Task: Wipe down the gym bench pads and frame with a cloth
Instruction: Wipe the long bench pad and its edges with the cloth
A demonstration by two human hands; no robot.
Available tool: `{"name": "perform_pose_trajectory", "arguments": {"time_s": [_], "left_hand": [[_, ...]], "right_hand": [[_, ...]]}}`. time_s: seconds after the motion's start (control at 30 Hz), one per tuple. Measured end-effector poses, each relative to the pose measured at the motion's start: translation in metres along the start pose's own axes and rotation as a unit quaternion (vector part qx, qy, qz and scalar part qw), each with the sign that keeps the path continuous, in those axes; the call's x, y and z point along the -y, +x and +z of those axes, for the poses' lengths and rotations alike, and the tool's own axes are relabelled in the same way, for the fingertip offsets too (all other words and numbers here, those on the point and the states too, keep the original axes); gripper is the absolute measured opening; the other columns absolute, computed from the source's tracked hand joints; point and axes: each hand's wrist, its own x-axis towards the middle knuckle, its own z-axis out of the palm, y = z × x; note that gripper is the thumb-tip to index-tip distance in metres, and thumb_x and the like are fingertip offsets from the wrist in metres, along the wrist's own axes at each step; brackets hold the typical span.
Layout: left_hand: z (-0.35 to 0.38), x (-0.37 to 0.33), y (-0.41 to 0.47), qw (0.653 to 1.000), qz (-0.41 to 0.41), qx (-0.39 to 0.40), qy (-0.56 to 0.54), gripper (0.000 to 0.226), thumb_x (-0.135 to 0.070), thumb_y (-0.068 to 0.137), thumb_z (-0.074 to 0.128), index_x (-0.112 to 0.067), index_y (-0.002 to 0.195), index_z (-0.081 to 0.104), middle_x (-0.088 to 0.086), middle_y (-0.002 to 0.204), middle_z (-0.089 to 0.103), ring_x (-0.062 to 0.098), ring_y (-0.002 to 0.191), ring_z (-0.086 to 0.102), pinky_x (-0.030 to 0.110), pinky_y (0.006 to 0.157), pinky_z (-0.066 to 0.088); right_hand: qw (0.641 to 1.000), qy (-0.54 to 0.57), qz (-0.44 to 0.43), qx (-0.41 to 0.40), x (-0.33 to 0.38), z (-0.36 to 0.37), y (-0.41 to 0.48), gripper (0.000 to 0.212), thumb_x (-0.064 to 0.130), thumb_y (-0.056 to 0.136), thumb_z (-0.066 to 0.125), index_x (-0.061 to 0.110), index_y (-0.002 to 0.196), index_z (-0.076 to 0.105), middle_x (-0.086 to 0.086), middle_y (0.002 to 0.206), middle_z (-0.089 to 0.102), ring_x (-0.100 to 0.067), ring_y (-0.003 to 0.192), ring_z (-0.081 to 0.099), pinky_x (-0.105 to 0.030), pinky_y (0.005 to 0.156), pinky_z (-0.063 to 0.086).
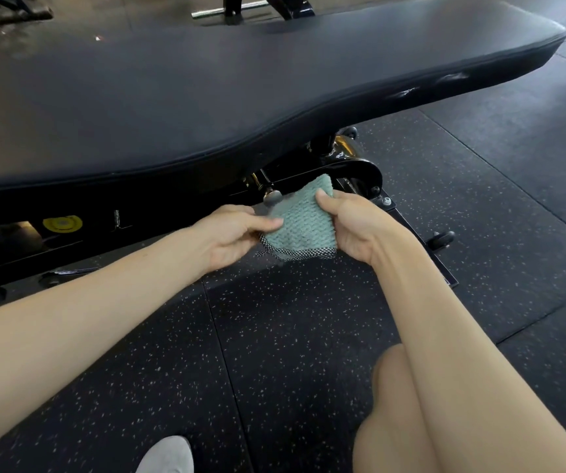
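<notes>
My left hand [230,233] and right hand [353,227] each pinch the one cloth [297,225] | both forearms extended | cloth held below the pad [206,97], beside the frame [360,169]

Black speckled rubber floor tiles [274,353], visible seams

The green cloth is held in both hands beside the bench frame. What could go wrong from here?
1. The cloth, pinched by the left hand and right hand, sits close to the adjustment pin knob; its frayed checked trim could snag there.
2. The bench pad looks scuffed along its near edge; hard rubbing there may worsen it.
</notes>
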Motion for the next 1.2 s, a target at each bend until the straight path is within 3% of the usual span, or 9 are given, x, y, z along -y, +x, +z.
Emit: {"name": "perform_pose_trajectory", "arguments": {"time_s": [0.17, 0.3, 0.37, 0.5, 0.67, 0.83, 1.07, 1.13, 1.2], "left_hand": [[0.0, 0.002, 0.004, 0.996, 0.079, -0.008, 0.047, 0.067, 0.029, 0.072, 0.053, -0.007, 0.128, 0.054, 0.01, 0.122, 0.061, 0.022, 0.11, 0.06, 0.027, 0.086, 0.054], [0.0, -0.004, -0.003, 0.985, 0.16, 0.03, 0.06, 0.062, 0.033, 0.07, 0.048, -0.018, 0.102, 0.061, 0.004, 0.119, 0.06, 0.019, 0.112, 0.059, 0.024, 0.079, 0.056], [-0.001, -0.003, -0.004, 0.98, 0.169, 0.02, 0.099, 0.056, 0.032, 0.07, 0.049, -0.017, 0.087, 0.068, 0.004, 0.115, 0.062, 0.018, 0.11, 0.058, 0.023, 0.078, 0.056], [-0.005, 0.003, 0.002, 0.981, 0.174, -0.004, 0.089, 0.065, 0.033, 0.073, 0.036, -0.018, 0.041, 0.06, 0.002, 0.1, 0.061, 0.016, 0.096, 0.06, 0.021, 0.067, 0.055], [-0.008, 0.0, 0.002, 0.987, 0.14, 0.049, 0.063, 0.064, 0.03, 0.081, 0.039, -0.023, 0.099, 0.069, 0.003, 0.114, 0.055, 0.014, 0.098, 0.059, 0.026, 0.074, 0.057], [-0.002, 0.003, 0.002, 0.985, 0.13, 0.019, 0.111, 0.056, 0.022, 0.087, 0.037, -0.013, 0.056, 0.068, 0.008, 0.109, 0.067, 0.022, 0.108, 0.061, 0.028, 0.074, 0.056], [-0.002, 0.008, -0.002, 0.988, 0.111, 0.026, 0.101, 0.039, 0.012, 0.09, 0.035, -0.003, 0.078, 0.069, 0.016, 0.108, 0.069, 0.023, 0.094, 0.068, 0.027, 0.07, 0.058], [-0.002, 0.005, -0.003, 0.995, 0.087, 0.053, -0.004, 0.035, 0.005, 0.087, 0.031, 0.001, 0.085, 0.066, 0.02, 0.115, 0.066, 0.03, 0.104, 0.065, 0.036, 0.08, 0.058], [-0.003, 0.0, -0.005, 0.99, 0.066, 0.094, -0.086, 0.03, -0.004, 0.091, 0.035, -0.002, 0.09, 0.065, 0.02, 0.117, 0.066, 0.032, 0.105, 0.064, 0.04, 0.085, 0.056]], "right_hand": [[0.997, -0.053, -0.046, 0.041, 0.0, -0.005, -0.003, 0.046, -0.024, 0.085, 0.042, 0.009, 0.112, 0.058, -0.016, 0.114, 0.065, -0.029, 0.105, 0.064, -0.04, 0.083, 0.057], [0.993, -0.06, -0.104, -0.011, 0.002, -0.011, 0.002, 0.056, -0.025, 0.082, 0.039, 0.014, 0.05, 0.065, -0.006, 0.065, 0.066, -0.02, 0.071, 0.058, -0.03, 0.065, 0.049], [0.993, -0.075, -0.085, -0.018, 0.0, -0.012, 0.004, 0.06, -0.022, 0.085, 0.041, 0.014, 0.042, 0.061, -0.002, 0.055, 0.063, -0.016, 0.063, 0.055, -0.024, 0.053, 0.047], [0.992, -0.119, -0.053, -0.006, -0.001, -0.012, 0.002, 0.055, -0.02, 0.088, 0.039, 0.011, 0.048, 0.06, -0.011, 0.073, 0.068, -0.02, 0.066, 0.066, -0.03, 0.051, 0.056], [0.984, -0.158, -0.085, -0.004, -0.002, -0.011, 0.0, 0.063, -0.03, 0.073, 0.02, 0.009, 0.043, 0.059, -0.018, 0.086, 0.068, -0.026, 0.082, 0.068, -0.028, 0.054, 0.055], [0.993, -0.09, -0.072, -0.021, 0.002, -0.011, 0.0, 0.058, -0.026, 0.078, 0.02, 0.006, 0.047, 0.058, -0.02, 0.087, 0.067, -0.029, 0.086, 0.067, -0.033, 0.057, 0.059], [0.999, -0.034, 0.036, -0.009, 0.003, -0.014, 0.0, 0.03, 0.026, 0.099, 0.048, 0.003, 0.082, 0.06, -0.016, 0.096, 0.065, -0.028, 0.088, 0.064, -0.041, 0.078, 0.056], [1.0, 0.0, 0.012, 0.005, 0.005, -0.011, -0.002, 0.003, 0.008, 0.093, 0.057, 0.005, 0.093, 0.058, -0.014, 0.095, 0.067, -0.024, 0.084, 0.066, -0.034, 0.073, 0.058], [0.996, 0.087, -0.003, 0.033, 0.004, -0.012, -0.003, 0.029, -0.012, 0.088, 0.052, 0.007, 0.11, 0.057, -0.019, 0.105, 0.067, -0.026, 0.087, 0.068, -0.035, 0.07, 0.059]]}}
